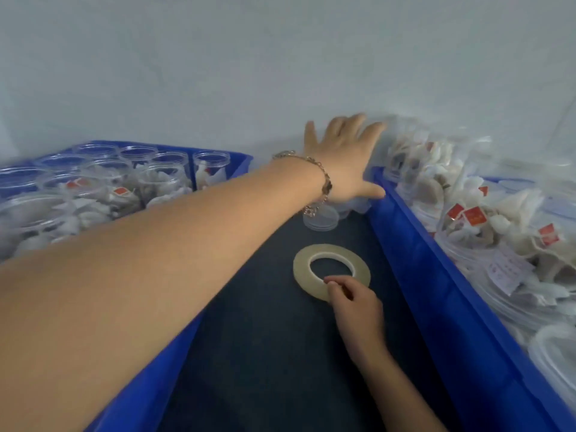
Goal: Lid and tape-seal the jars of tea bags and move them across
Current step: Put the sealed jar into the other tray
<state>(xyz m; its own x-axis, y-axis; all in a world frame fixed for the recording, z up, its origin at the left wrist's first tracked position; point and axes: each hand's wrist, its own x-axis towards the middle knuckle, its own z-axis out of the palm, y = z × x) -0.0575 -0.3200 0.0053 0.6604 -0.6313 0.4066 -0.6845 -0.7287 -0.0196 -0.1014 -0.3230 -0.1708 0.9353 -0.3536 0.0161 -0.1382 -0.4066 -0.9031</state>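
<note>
1. Left hand point(343, 157) is stretched far across the scene, fingers point(371, 132) spread apart and straight, laid against the far end of the right blue crate point(436, 291); nothing is seen gripped, though the blur there makes contact hard to judge.
2. A chain bracelet point(314, 179) is worn on the left wrist.
3. Right hand point(355, 304) is placed near centre, fingertips pinched together on the near rim of the tape roll point(331, 271).
4. Tape roll is lying flat on the dark worktop point(265, 353), between the two crates.
5. Clear lids point(321, 221) are stacked on the worktop just beyond the tape roll, partly hidden under the left wrist.
6. Open jars of tea bags point(162, 179) are stood upright, unlidded, in the left blue crate point(149, 378), at far left.
7. The right crate is filled with lidded jars point(486, 244) of tea bags with red tags, lying tilted and piled together.
8. A pale wall point(280, 57) is seen behind everything.
</note>
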